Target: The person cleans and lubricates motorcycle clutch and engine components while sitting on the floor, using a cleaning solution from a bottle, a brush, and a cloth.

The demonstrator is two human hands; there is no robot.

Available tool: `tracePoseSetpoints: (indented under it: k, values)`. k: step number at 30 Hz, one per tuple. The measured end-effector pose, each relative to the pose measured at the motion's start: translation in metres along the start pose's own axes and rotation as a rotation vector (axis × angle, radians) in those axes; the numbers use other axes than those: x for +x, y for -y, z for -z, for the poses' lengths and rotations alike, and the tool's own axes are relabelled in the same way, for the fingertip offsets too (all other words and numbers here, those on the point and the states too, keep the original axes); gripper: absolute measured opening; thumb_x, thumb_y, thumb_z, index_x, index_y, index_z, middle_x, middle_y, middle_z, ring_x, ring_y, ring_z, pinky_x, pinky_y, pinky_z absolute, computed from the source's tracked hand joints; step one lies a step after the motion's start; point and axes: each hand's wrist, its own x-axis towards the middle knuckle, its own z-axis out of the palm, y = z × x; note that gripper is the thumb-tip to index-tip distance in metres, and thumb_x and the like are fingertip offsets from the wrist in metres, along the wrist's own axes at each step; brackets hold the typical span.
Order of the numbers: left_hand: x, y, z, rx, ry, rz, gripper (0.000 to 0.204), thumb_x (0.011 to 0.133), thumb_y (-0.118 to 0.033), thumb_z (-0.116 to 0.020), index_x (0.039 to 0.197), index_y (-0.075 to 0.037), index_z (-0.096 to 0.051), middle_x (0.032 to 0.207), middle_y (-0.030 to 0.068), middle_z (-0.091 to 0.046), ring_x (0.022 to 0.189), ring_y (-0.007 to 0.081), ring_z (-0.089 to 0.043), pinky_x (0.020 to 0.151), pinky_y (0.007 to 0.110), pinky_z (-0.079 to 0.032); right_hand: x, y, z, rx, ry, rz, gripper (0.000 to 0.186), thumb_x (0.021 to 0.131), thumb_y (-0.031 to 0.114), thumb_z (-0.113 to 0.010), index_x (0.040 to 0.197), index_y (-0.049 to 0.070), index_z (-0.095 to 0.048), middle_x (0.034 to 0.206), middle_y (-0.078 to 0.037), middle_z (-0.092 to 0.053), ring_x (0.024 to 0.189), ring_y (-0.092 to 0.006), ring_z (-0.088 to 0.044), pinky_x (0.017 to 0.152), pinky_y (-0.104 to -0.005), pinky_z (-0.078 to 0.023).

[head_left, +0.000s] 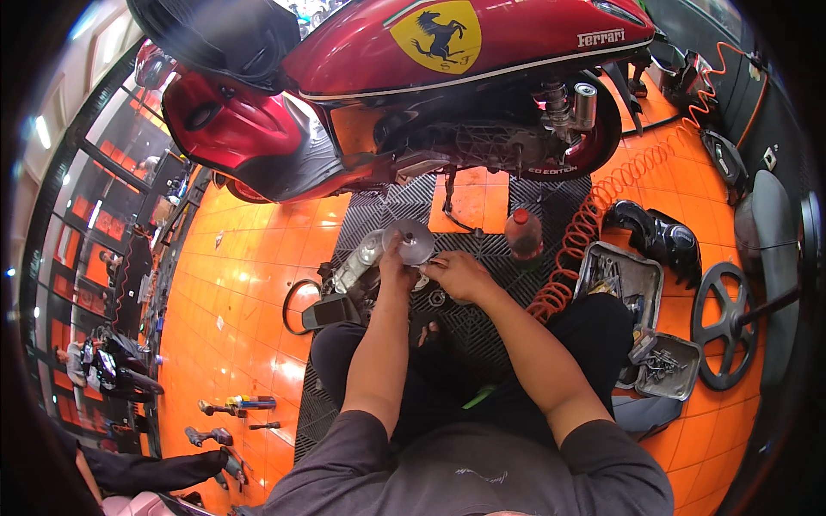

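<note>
In front of my lap, a shiny grey metal disc (411, 243) with a hole at its centre is held up, tilted toward me. My left hand (395, 267) is closed round its left lower edge. Close by on the other side, my right hand (458, 275) has thumb and fingers pinched together by the disc's lower right rim; whatever is between the fingertips is too small to make out. Below and left of the disc, a scooter engine unit with a silver cylindrical part (354, 265) lies on the black ribbed mat (465, 320), partly hidden by my left arm.
A red scooter (232, 129) stands across the far side. To my right are a red-capped bottle (523, 234), a coiled red hose (572, 249), metal trays (656, 284) of tools and bolts, and a wheel (724, 325). Power tools (209, 436) and another person's leg (155, 469) are at left.
</note>
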Motion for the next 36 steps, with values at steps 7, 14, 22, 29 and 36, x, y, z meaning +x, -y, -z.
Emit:
tracePoseSetpoints:
  k: [7,14,22,29,36]
  values:
    - [-0.004,-0.005,-0.007,1.533,-0.045,-0.478,0.048,0.077,-0.027,-0.076,0.109,0.004,-0.060,0.092,0.0171,-0.068,0.078,0.0300,-0.069,0.068,0.040,-0.053,0.007,-0.009,0.000,0.148,-0.124,-0.062,0.042,0.083,0.042,-0.066,0.095,0.001,-0.068,0.082,-0.011,-0.067,0.079,-0.0234,-0.063,0.073,-0.0359,-0.048]
    - [0.009,-0.019,0.005,2.070,0.334,-0.807,0.044,0.069,-0.026,-0.077,0.106,-0.005,-0.063,0.100,0.0188,-0.067,0.093,0.0382,-0.065,0.080,0.045,-0.052,0.008,-0.014,0.000,0.403,0.003,-0.110,0.039,0.087,0.042,-0.061,0.086,0.003,-0.068,0.077,-0.013,-0.066,0.070,-0.0275,-0.065,0.066,-0.0395,-0.049]
    - [-0.008,-0.053,-0.024,2.254,0.768,-1.263,0.036,0.078,-0.012,-0.061,0.113,-0.006,-0.059,0.108,0.0107,-0.065,0.101,0.0290,-0.061,0.090,0.041,-0.046,0.012,-0.015,0.022,0.163,-0.223,-0.108,0.038,0.088,0.037,-0.061,0.088,0.000,-0.067,0.073,-0.013,-0.063,0.067,-0.0238,-0.063,0.064,-0.0378,-0.048]
    - [-0.016,-0.062,-0.040,2.288,0.905,-1.316,0.030,0.079,-0.014,-0.058,0.108,-0.006,-0.060,0.105,0.0089,-0.062,0.099,0.0266,-0.060,0.088,0.040,-0.045,0.016,-0.020,0.022,0.341,-0.169,-0.070,0.032,0.085,0.030,-0.070,0.090,-0.002,-0.069,0.068,-0.003,-0.060,0.061,-0.0094,-0.053,0.055,-0.0286,-0.040]
    - [-0.017,-0.066,-0.046,2.391,1.051,-1.285,0.030,0.082,-0.021,-0.060,0.108,-0.007,-0.065,0.112,0.0070,-0.063,0.111,0.0257,-0.058,0.108,0.043,-0.034,0.019,-0.015,0.013,0.280,-0.238,-0.008,0.036,0.090,0.033,-0.061,0.076,0.000,-0.063,0.065,-0.007,-0.060,0.061,-0.0140,-0.059,0.058,-0.0296,-0.043]
